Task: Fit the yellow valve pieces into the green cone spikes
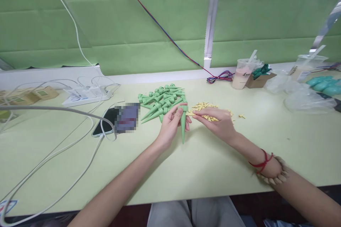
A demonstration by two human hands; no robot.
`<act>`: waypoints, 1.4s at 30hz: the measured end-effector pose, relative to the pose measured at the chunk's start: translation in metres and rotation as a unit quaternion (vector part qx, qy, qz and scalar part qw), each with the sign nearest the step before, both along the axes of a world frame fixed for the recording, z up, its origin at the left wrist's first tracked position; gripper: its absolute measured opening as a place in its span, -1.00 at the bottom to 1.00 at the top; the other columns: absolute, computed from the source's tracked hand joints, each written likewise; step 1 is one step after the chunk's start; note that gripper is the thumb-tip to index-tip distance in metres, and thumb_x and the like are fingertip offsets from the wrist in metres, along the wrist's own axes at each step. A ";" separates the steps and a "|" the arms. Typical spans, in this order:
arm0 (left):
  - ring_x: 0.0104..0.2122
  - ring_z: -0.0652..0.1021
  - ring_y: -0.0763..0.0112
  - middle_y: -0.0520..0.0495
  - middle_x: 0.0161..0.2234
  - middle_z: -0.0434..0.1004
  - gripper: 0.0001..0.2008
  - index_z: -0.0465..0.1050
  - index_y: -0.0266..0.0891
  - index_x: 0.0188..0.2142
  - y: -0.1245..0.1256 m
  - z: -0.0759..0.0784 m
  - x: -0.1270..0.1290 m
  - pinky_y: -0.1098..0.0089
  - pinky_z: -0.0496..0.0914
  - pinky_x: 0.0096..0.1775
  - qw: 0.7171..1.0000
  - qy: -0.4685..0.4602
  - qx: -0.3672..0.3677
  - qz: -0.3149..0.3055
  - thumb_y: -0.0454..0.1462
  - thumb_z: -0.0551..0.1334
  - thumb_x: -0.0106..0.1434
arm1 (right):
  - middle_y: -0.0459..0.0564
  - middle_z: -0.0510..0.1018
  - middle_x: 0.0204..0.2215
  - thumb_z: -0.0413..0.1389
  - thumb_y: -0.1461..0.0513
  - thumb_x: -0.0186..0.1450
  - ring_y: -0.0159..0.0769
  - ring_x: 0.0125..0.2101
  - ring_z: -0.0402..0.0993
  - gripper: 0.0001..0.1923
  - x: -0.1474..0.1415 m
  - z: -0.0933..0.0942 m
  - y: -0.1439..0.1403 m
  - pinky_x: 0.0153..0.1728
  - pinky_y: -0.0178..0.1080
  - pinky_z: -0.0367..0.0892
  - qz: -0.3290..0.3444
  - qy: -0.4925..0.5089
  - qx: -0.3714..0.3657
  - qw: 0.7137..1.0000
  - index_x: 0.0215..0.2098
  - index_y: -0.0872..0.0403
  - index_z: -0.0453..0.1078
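My left hand (pixel 170 124) grips a green plastic spike (pixel 183 126), its wide ridged head up and its tip pointing down. Between the fingertips of my right hand (pixel 217 122) is a small yellow plastic piece (pixel 190 113), held against the side of the spike's head; how far it sits in the spike I cannot tell. Beyond my left hand lies a heap of green spikes (pixel 160 103). A pile of small yellow pieces (pixel 205 106) is partly hidden behind my right hand, and a loose yellow piece (pixel 241 116) lies to its right.
On the left are a phone (pixel 106 122), a white power strip (pixel 87 94) and looping cables (pixel 66 179). Along the back stand a drink cup (pixel 240 76), a cardboard box (pixel 259 80) and another cup (pixel 302 69). Plastic bags (pixel 301 99) lie at right.
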State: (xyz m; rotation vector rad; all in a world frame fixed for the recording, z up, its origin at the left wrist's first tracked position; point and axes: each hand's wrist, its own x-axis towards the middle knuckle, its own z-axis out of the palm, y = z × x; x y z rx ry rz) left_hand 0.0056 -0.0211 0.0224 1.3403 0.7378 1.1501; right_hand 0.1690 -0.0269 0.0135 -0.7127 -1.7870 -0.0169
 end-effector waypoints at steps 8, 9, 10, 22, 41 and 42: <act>-0.57 0.44 0.52 0.00 -0.52 0.47 -0.57 0.26 -0.25 0.02 0.003 0.005 -0.005 0.46 0.36 -0.40 0.998 0.031 -0.006 -0.052 -0.10 0.10 0.21 | 0.03 0.54 -0.41 0.06 0.31 0.23 -0.31 -0.36 0.46 -0.91 0.009 0.005 0.006 -0.33 -0.27 0.39 -0.022 -0.133 0.059 0.989 -0.30 0.09 0.39; -0.52 0.46 0.50 -0.03 -0.47 0.50 -0.56 0.24 -0.25 0.04 0.004 0.007 -0.007 0.43 0.37 -0.35 0.996 0.042 -0.010 -0.079 -0.12 0.12 0.21 | 0.06 0.52 -0.39 0.03 0.31 0.25 -0.29 -0.35 0.45 -0.90 0.010 0.005 0.007 -0.34 -0.27 0.38 -0.035 -0.161 0.064 0.984 -0.30 0.10 0.39; -0.47 0.49 0.47 -0.07 -0.41 0.52 -0.54 0.22 -0.24 0.06 0.005 0.008 -0.010 0.40 0.37 -0.29 0.993 0.055 -0.013 -0.107 -0.14 0.14 0.20 | 0.08 0.51 -0.38 0.01 0.33 0.26 -0.28 -0.34 0.43 -0.88 0.011 0.006 0.007 -0.35 -0.26 0.36 -0.046 -0.190 0.069 0.978 -0.29 0.11 0.38; -0.39 0.57 0.35 -0.01 -0.48 0.51 -0.59 0.25 -0.26 -0.01 0.007 0.004 -0.012 0.37 0.40 -0.25 0.987 0.123 0.069 -0.074 -0.25 0.21 0.14 | -0.01 0.45 -0.56 -0.04 0.31 0.27 -0.39 -0.52 0.33 -0.78 0.005 0.005 -0.001 -0.48 -0.35 0.25 -0.029 -0.156 -0.016 0.987 -0.46 0.12 0.40; -0.51 0.52 0.42 -0.08 -0.47 0.52 -0.61 0.37 -0.32 -0.08 0.011 0.011 -0.016 0.39 0.42 -0.38 0.990 0.076 -0.048 -0.108 -0.18 0.24 0.11 | 0.03 0.38 -0.42 -0.15 0.17 0.35 -0.31 -0.40 0.27 -0.76 0.016 0.016 0.012 -0.40 -0.30 0.19 0.001 -0.261 -0.037 0.965 -0.33 0.12 0.26; -0.50 0.52 0.41 -0.09 -0.47 0.52 -0.59 0.36 -0.32 -0.08 0.011 0.011 -0.017 0.38 0.43 -0.37 0.989 0.084 -0.050 -0.113 -0.18 0.24 0.10 | 0.04 0.37 -0.42 -0.17 0.18 0.35 -0.30 -0.40 0.26 -0.75 0.016 0.016 0.013 -0.40 -0.29 0.19 -0.006 -0.283 -0.012 0.959 -0.34 0.12 0.26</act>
